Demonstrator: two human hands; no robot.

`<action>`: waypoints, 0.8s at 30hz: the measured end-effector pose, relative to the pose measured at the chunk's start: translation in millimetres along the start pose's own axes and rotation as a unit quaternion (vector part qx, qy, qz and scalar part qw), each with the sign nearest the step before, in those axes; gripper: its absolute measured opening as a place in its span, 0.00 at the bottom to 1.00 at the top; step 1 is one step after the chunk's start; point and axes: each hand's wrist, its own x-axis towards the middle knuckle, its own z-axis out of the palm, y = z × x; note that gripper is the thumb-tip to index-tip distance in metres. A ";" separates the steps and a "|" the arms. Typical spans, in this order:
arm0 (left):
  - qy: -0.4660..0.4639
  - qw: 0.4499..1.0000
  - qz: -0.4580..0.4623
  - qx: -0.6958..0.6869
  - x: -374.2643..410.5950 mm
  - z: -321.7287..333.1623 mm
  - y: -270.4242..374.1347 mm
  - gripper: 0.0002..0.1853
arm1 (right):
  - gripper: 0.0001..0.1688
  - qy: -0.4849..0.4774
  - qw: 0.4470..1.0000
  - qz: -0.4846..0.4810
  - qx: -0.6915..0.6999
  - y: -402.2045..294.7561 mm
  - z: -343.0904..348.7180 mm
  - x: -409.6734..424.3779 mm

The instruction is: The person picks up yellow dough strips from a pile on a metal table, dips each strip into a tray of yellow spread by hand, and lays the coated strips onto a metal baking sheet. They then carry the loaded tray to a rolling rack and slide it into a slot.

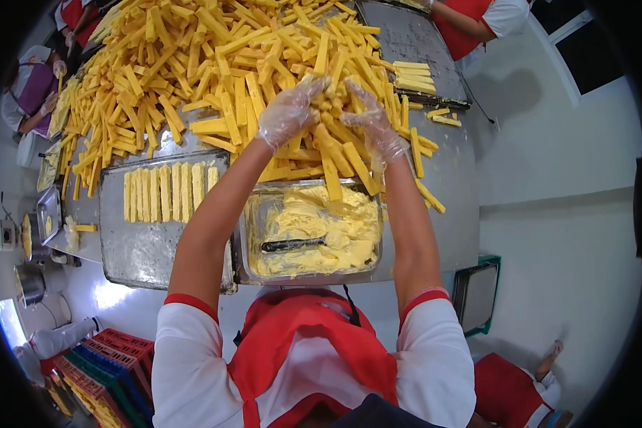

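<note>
My left hand [290, 113], in a clear plastic glove, curls around yellow bread or cake sticks from the left. Opposite it, my right hand [373, 123], gloved the same way, presses against the same bunch from the right. Several stick ends [331, 99] show between my fingers, above the large heap of sticks [235, 48]. Just below my hands is a clear rectangular tub [257, 270] of pale yellow cream [348, 230]. A black-handled spreader [293, 245] lies in the cream, and a few sticks overhang the tub's far rim.
Left of the tub, a metal baking tray [155, 251] bears a row of cream-coated sticks [163, 192]. Another tray [406, 37] with coated sticks [414, 77] lies at the far right. Co-workers [465, 24] stand around the steel table [455, 176]. Stacked plastic crates [107, 364] are at lower left.
</note>
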 end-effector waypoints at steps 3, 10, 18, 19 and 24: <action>-0.031 0.999 -0.008 0.006 15.3 -17.6 -11.3 0.18 | 0.46 0.019 0.997 0.072 0.015 -50.3 16.7 19.4; 0.177 0.962 0.029 -0.205 47.1 -76.5 -52.2 0.33 | 0.46 0.029 0.975 -0.010 -0.222 -76.0 14.9 92.7; 0.099 0.992 -0.057 0.060 -32.7 -101.2 -61.2 0.42 | 0.40 0.026 0.891 -0.005 -0.452 -79.1 -8.6 52.1; 0.079 0.995 -0.060 0.024 -53.1 -98.0 -53.6 0.42 | 0.40 0.029 0.906 0.035 -0.421 -91.6 -4.5 26.8; -0.086 0.995 -0.012 0.038 -128.1 -59.4 -5.6 0.41 | 0.38 -0.146 0.878 0.081 -0.449 -68.8 48.1 -74.5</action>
